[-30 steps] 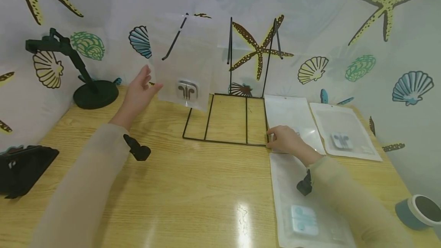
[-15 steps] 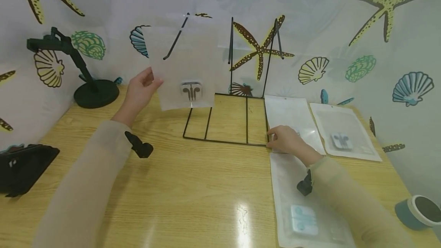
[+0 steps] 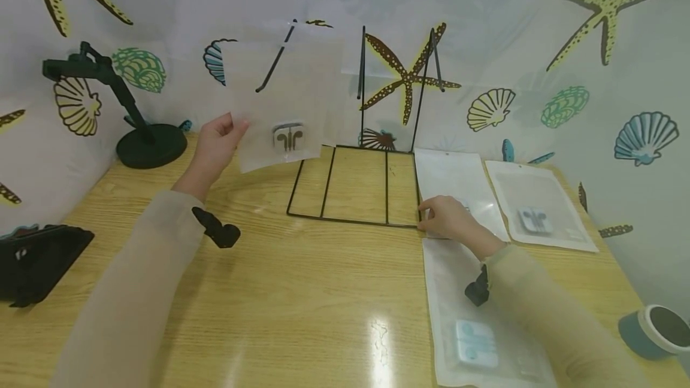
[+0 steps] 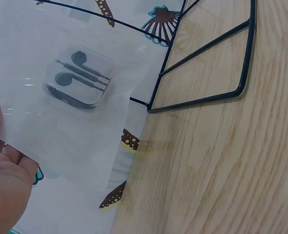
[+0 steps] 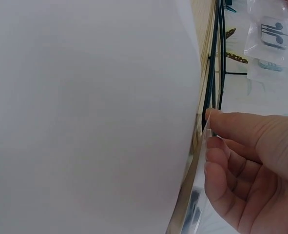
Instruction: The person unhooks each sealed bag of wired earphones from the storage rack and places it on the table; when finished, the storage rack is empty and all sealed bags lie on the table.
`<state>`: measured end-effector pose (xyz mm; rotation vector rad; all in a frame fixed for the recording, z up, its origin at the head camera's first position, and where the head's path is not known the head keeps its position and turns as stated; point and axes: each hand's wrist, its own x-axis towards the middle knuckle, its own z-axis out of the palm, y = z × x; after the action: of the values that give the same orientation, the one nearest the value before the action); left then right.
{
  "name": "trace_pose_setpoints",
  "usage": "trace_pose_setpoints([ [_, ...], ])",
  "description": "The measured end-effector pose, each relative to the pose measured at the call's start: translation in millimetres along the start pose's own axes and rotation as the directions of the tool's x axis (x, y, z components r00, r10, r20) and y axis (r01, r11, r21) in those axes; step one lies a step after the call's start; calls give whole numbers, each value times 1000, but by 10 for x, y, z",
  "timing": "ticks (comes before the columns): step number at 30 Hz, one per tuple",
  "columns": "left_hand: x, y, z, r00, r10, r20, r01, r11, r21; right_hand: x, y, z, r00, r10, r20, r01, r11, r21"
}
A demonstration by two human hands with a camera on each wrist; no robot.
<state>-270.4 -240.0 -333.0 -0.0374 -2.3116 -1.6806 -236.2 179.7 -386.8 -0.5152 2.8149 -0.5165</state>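
A translucent plastic bag (image 3: 264,91) with boxed earphones (image 3: 289,136) hangs at the left arm of a black wire display rack (image 3: 356,221). My left hand (image 3: 212,148) pinches the bag's left edge, thumb on the front and fingers behind, as the left wrist view shows. The clear earphone case (image 4: 80,75) lies in the bag's lower part. Behind the bag's right side another translucent edge shows. My right hand (image 3: 450,219) grips the rack's front right corner; in the right wrist view its thumb meets the black wire and the other fingers are curled.
Three similar bags lie on the table's right: a white bag (image 3: 444,163) beside the rack, an earphone bag (image 3: 555,196) further right, and a nearer bag (image 3: 447,280) under my right forearm. A dark green stand (image 3: 151,147), black object (image 3: 40,265) and blue cup (image 3: 641,334) stand around.
The hanging bag has turned and swung, its lower left corner now further left. My left hand has closed on its edge and shifted slightly down. My right hand has stayed put.
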Motion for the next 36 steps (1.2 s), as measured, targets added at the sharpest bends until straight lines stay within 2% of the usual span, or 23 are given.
trace_pose_setpoints([
  [9, -46, 40, 28, 997, 44, -58, -45, 999, -4, -2, 6, -12, 1000, -8, -8, 8, 1000, -6],
  [16, -73, 33, -2, 998, 37, -41, -38, 999, -26, -2, 2, -11, 1000, -1, -8, 1, 1000, -11],
  [20, -123, 16, -33, 998, 58, -35, -59, 998, -29, 11, 17, 5, 1000, -7, -11, 7, 1000, -7],
  [27, -244, 22, -101, 998, 50, 27, -48, 996, -75, 18, 19, 15, 1000, -22, -20, 21, 1000, -7],
  [36, -409, 32, -195, 998, 62, 31, -61, 998, -28, 30, 9, 21, 1000, -8, -18, 7, 1000, -19],
])
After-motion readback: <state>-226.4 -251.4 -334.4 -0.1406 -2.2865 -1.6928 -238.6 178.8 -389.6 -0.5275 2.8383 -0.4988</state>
